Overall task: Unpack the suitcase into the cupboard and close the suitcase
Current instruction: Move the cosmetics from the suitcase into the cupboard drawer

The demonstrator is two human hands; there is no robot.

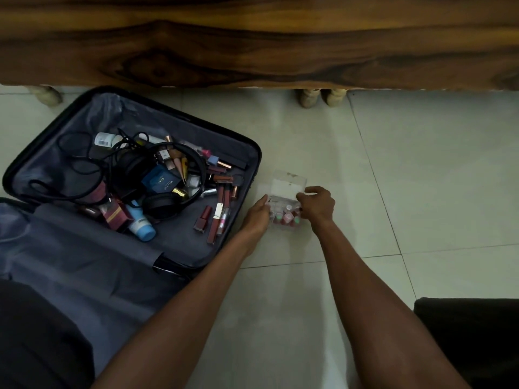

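Observation:
A black suitcase lies open on the tiled floor at the left, lined in grey. Its far half holds black headphones, tangled cables, lipsticks, a blue tube, a navy box and other cosmetics. Right of the suitcase a clear plastic box with small nail-polish bottles stands on the floor. My left hand holds its left side. My right hand grips its right edge with curled fingers.
A dark wooden furniture panel on short pale legs spans the top of the view. Pale floor tiles stretch to the right. A dark cushion or seat sits at the bottom right; dark cloth covers the bottom left.

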